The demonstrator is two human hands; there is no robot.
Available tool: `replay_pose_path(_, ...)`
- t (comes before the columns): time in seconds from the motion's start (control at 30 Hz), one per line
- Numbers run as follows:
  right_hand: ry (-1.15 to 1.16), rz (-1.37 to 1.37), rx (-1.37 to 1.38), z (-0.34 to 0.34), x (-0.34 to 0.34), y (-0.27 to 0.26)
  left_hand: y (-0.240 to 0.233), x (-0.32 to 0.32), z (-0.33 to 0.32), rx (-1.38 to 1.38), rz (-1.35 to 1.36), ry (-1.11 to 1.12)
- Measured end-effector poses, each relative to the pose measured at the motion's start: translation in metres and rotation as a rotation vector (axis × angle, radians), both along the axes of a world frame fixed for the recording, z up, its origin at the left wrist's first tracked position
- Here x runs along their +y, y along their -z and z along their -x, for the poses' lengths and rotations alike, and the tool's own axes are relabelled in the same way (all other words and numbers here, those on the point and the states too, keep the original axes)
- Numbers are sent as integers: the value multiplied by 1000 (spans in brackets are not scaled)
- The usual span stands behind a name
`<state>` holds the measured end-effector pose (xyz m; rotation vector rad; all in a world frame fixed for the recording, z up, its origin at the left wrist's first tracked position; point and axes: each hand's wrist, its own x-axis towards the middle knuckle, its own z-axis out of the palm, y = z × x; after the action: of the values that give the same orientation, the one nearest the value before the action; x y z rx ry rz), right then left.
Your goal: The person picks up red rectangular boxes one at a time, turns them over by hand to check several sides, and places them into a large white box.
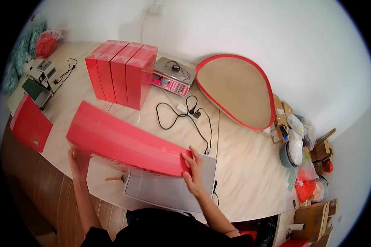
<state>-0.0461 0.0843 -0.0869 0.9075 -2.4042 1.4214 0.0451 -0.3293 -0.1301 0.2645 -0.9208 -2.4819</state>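
Between my two hands is a long red box (126,139) with a glossy, film-like surface, held tilted above the table. My left hand (79,159), slightly blurred, supports its left end from below. The fingers and thumb of my right hand (192,171) grip its right end. Beneath the box lies a flat grey panel with a white frame (170,188), partly covered. A wooden-handled tool (114,179) rests at the panel's left edge; its far part is not clear.
Several red wrapped boxes (120,74) stand upright beside a pink weighing scale (174,80). A red-rimmed round tray (236,91) leans on the wall. Black cables (176,115) cross the table (247,173). Another red box (32,125), a machine (43,77) and bagged items (296,145) lie around.
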Motion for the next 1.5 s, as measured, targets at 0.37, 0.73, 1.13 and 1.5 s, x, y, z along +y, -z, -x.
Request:
replay_pose_path(0.37, -46, -43, -60, -2, 74, -9, -97, 120, 54, -7, 334, 145)
replay_pose_path(0.73, -86, 140, -618, -10, 128, 45, -137, 212, 66, 70, 771, 206)
replay_pose_path(1.13, -123, 167, -666, -9, 143, 77, -133, 229, 68, 103, 825, 205)
replay_pose_path(1.5, -33, -61, -393, -8, 147, 33, -133, 236, 65, -5, 756, 229)
